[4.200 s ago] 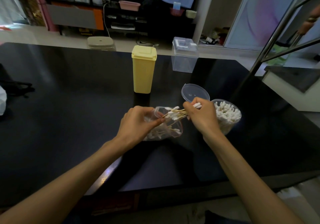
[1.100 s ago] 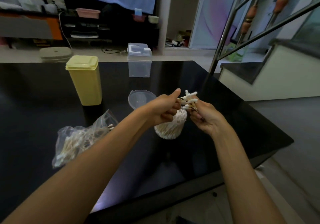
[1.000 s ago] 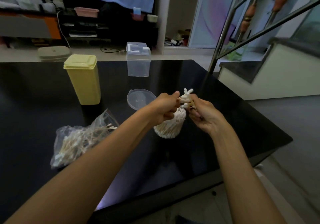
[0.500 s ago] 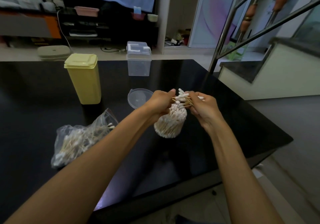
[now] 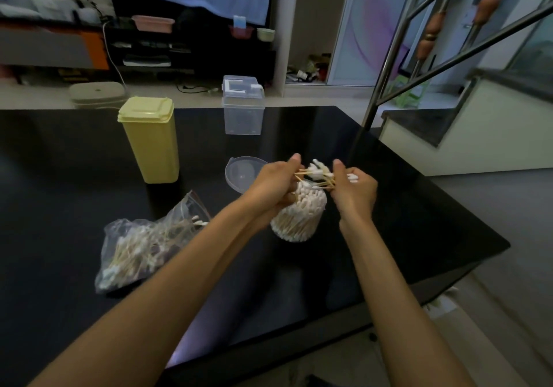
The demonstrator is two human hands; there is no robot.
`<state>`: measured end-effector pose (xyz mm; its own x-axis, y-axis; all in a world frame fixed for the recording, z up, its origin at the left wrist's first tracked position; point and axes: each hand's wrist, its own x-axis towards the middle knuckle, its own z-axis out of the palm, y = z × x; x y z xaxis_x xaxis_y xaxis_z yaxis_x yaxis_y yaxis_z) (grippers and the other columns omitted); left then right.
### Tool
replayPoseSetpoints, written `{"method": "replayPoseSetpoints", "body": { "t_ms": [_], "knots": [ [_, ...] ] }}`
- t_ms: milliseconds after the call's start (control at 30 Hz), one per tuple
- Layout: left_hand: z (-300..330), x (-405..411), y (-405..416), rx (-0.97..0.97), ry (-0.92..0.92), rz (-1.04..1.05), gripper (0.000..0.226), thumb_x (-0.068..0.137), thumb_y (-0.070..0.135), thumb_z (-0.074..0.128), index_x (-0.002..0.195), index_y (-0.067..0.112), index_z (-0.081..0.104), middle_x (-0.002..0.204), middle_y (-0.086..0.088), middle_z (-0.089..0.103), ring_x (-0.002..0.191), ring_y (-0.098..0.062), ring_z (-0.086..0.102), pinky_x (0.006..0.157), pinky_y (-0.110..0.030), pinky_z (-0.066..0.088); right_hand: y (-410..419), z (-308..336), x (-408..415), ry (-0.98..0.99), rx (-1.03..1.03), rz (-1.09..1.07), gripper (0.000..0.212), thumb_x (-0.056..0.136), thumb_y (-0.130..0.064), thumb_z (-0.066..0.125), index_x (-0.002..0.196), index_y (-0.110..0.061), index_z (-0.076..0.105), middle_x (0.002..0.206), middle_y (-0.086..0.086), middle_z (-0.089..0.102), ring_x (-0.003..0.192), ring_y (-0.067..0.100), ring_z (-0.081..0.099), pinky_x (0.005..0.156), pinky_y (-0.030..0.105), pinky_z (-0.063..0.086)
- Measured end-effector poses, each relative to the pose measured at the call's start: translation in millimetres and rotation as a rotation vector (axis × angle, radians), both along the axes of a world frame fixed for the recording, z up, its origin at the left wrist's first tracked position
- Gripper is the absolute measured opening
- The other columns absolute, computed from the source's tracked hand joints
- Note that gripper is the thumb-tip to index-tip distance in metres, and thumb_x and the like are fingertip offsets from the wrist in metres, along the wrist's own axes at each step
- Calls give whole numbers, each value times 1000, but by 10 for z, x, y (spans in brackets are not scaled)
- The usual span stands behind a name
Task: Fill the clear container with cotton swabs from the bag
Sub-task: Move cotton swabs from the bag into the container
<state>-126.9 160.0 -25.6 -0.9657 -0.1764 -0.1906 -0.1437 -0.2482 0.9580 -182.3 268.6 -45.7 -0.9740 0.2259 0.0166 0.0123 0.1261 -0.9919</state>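
1. Head view — both hands meet over the container [image 5: 299, 213], which stands on the black table [image 5: 419, 222] and is packed with swabs nearly to its mouth. The left hand [image 5: 273, 184] and right hand [image 5: 354, 192] each close on one end of a small bundle of swabs [image 5: 317, 174], now lying crosswise just above the rim.
2. A second ago the bundle stood more upright in the fingers; it has since been turned flat and spread between the hands. That suggests squaring it up before pushing it in, and room inside looks tight.
3. The bag [image 5: 140, 246] lies to the left, well apart, open-mouthed and with plenty of swabs left in it.
4. The lid [image 5: 242, 172] lies just behind the left hand — possibly touching it; blur hides the gap.
5. A yellow box [image 5: 149, 141] and a clear box [image 5: 243, 105] stand farther back, out of the way.
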Motion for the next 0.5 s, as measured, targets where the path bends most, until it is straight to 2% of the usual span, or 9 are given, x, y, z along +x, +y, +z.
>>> {"method": "replayPoseSetpoints", "body": {
  "t_ms": [100, 200, 233, 300, 500],
  "knots": [
    [-93, 14, 155, -84, 60, 77, 30, 101, 31, 39, 77, 17, 51, 54, 9, 47, 44, 1, 44, 43, -12, 34, -113, -24, 40, 9, 23, 71, 32, 93, -31, 55, 65, -15, 55, 69, 2, 61, 70, 15, 62, 67, 30, 51],
    [-198, -9, 181, -302, 139, 266, 26, 100, 36, 39, 95, 14, 51, 83, 2, 60, 73, -2, 57, 58, -16, 39, -150, -27, 61, 27, -26, 137, 35, 94, -33, 54, 65, -13, 54, 69, 4, 62, 72, 17, 62, 71, 35, 52],
    [-216, -15, 181, -346, 165, 322, 26, 100, 38, 38, 96, 15, 50, 87, 2, 60, 77, -4, 58, 59, -16, 40, -161, -26, 68, 25, -29, 160, 35, 94, -34, 53, 66, -13, 54, 69, 4, 61, 71, 16, 62, 71, 34, 51],
    [-209, -37, 185, -417, 215, 401, 26, 100, 37, 37, 94, 15, 48, 83, 4, 58, 77, -5, 57, 60, -16, 40, -188, -12, 93, -17, -93, 203, 33, 96, -35, 49, 74, -12, 56, 72, 4, 63, 71, 15, 63, 70, 31, 52],
    [-137, -114, 141, -719, 324, 453, 22, 101, 34, 36, 90, 15, 41, 69, 8, 50, 61, -2, 50, 55, -4, 38, -122, 58, 122, -238, -521, 438, 38, 101, -33, 35, 114, -4, 58, 99, 13, 69, 88, 19, 67, 80, 29, 53]
  ]
}}
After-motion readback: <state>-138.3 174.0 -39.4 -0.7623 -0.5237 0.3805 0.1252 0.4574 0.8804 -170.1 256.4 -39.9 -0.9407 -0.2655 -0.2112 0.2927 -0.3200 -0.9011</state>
